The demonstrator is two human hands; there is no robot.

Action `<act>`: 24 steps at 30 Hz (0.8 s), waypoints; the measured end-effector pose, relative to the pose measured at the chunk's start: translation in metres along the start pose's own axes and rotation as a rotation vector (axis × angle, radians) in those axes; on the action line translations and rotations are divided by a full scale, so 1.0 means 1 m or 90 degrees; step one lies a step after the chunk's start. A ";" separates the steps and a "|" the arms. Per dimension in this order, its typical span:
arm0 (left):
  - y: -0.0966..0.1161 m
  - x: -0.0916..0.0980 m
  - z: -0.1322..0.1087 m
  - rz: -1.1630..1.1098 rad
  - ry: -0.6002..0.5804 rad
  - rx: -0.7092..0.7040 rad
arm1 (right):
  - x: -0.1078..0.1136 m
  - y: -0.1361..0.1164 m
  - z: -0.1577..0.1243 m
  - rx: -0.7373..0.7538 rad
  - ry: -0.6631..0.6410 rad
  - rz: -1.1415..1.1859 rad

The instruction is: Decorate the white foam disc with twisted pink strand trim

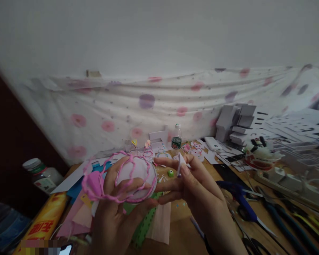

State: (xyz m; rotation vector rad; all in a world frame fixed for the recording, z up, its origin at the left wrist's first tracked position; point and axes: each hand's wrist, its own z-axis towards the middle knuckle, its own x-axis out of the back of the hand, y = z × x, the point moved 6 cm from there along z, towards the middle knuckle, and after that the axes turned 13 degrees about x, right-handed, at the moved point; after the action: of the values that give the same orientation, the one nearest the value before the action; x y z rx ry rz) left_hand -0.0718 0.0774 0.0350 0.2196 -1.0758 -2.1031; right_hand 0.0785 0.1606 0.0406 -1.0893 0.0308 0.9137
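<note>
My left hand (114,212) grips a white ball (135,174) wrapped in a cage of pink strips, with a pink flower-like piece (93,184) on its left side. The fingers curl round the ball from below and behind. My right hand (191,180) is just to the right of the ball. Its thumb and forefinger pinch a small white strip (179,165) that stands upright, while the other fingers reach toward the ball and touch its right edge.
The wooden table (180,230) holds coloured paper sheets (77,216), blue-handled scissors (241,202), a small bottle (176,139), a white-capped jar (41,174), a yellow tube (44,223), stacked white boxes (235,122) and a power strip (284,180). A dotted cloth (149,102) hangs behind.
</note>
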 end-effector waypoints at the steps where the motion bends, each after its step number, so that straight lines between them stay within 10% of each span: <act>1: -0.001 0.000 0.000 -0.011 -0.002 0.003 | 0.000 -0.001 -0.001 -0.007 0.011 -0.002; 14: -0.002 0.000 -0.003 -0.025 0.034 0.063 | 0.000 -0.006 0.003 0.025 0.022 0.004; 24: -0.005 0.000 -0.003 -0.057 0.034 0.105 | 0.011 -0.021 0.007 0.275 0.066 -0.184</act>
State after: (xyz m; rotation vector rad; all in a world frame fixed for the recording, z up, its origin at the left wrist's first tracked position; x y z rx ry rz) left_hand -0.0733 0.0771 0.0287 0.4076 -1.2288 -2.0749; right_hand 0.0967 0.1701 0.0554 -0.7123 0.1462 0.5558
